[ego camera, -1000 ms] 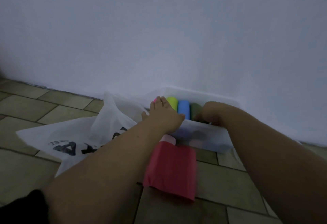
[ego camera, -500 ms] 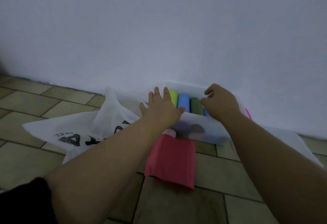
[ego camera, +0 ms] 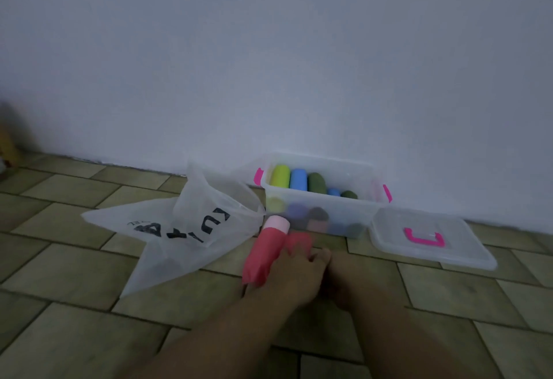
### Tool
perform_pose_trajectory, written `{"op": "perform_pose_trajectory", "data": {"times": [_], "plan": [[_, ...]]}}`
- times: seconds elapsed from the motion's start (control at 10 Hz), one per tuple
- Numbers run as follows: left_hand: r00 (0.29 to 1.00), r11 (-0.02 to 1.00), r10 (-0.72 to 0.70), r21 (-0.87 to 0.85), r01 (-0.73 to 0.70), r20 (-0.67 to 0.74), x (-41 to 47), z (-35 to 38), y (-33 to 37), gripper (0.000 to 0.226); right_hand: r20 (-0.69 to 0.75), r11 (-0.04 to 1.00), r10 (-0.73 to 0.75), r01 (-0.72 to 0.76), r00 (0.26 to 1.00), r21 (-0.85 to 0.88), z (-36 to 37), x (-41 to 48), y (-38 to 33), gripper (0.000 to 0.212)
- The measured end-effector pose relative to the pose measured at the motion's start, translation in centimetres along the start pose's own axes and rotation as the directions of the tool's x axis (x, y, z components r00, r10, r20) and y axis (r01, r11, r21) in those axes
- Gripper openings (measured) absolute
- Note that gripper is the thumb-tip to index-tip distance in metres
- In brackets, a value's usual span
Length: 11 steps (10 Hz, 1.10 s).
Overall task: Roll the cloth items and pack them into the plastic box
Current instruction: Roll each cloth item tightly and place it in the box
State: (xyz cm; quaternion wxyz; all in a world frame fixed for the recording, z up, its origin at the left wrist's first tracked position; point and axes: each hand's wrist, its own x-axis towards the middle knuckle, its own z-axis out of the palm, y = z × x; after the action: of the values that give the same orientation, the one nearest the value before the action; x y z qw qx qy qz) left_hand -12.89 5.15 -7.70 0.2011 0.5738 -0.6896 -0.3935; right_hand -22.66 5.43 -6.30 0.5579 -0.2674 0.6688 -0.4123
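The clear plastic box (ego camera: 321,205) with pink latches stands on the floor against the wall. It holds rolled cloths: a lime roll (ego camera: 280,176), a blue roll (ego camera: 298,179), a dark green roll (ego camera: 316,182) and smaller ones behind them. In front of the box lies a red cloth (ego camera: 261,254), with a pale pink roll (ego camera: 276,224) at its far end. My left hand (ego camera: 288,277) and my right hand (ego camera: 339,278) are side by side on the cloth's near right part, fingers curled onto it. Motion blurs the cloth there.
The box's clear lid (ego camera: 428,239) with a pink handle lies flat on the tiled floor to the right of the box. A crumpled translucent plastic bag (ego camera: 185,229) with black lettering lies to the left. The white wall stands directly behind the box.
Both hands have left the box and come down and back onto the red cloth. The view has shifted, so the lid now shows.
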Motion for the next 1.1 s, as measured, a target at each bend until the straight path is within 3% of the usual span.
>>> {"op": "perform_pose_trajectory", "data": {"times": [0.1,0.2,0.3,0.4,0.5,0.6,0.7,0.8,0.9,1.0,1.1], "plan": [[0.996,0.95,-0.086,-0.303,0.072,-0.035,-2.9,0.6,-0.3,0.043,0.022,0.939,-0.085,0.087,0.996,-0.332,0.1,-1.9,2.0,0.017],[0.934,0.65,-0.35,-0.699,0.299,0.073,-5.7,1.7,-1.0,0.053,0.031,0.673,-0.199,0.16,0.979,-0.722,0.1,-3.3,3.2,0.008],[0.89,0.286,-0.338,-0.867,0.408,0.307,-6.4,1.5,-0.9,0.045,0.087,0.631,-0.325,0.284,0.942,-0.722,-0.1,-4.7,3.6,0.015],[0.897,0.065,-0.302,-0.931,0.358,0.324,-5.1,-1.7,0.5,0.033,0.154,0.409,-0.574,0.444,0.804,-0.797,-0.4,-6.1,2.1,0.016],[0.943,0.127,-0.222,-0.951,0.281,0.249,-4.1,-4.5,1.7,0.037,0.277,0.034,-0.807,0.509,0.522,-0.86,-1.0,-7.0,1.6,0.025],[0.948,0.283,-0.259,-0.923,0.26,0.187,-4.4,-5.3,1.0,0.034,0.394,-0.123,-0.812,0.535,0.43,-0.836,-2.0,-7.2,3.8,0.028],[0.925,0.547,-0.358,-0.832,0.094,-0.131,-4.7,-5.0,-1.1,0.046,0.509,-0.215,-0.647,0.505,0.568,-0.836,-2.9,-6.4,7.7,0.026],[0.901,0.782,-0.116,-0.598,-0.177,-0.418,-6.1,-4.2,-2.0,0.029,0.537,-0.219,-0.548,0.509,0.642,-0.832,-3.5,-5.6,10.2,0.034],[0.977,0.963,0.212,-0.173,-0.206,0.014,-6.9,-2.9,-2.3,0.014,0.527,-0.166,-0.547,0.532,0.651,-0.83,-3.9,-5.9,10.1,0.048],[0.938,0.939,0.185,0.229,-0.257,0.294,-6.1,-2.0,-2.6,0.027,0.429,-0.04,-0.588,0.506,0.686,-0.862,-4.5,-6.5,9.6,0.061],[0.944,0.814,0.122,0.514,-0.271,0.305,-5.2,-2.0,-2.7,0.038,0.141,0.213,-0.587,0.32,0.798,-0.923,-3.7,-7.0,9.7,0.077]]}}
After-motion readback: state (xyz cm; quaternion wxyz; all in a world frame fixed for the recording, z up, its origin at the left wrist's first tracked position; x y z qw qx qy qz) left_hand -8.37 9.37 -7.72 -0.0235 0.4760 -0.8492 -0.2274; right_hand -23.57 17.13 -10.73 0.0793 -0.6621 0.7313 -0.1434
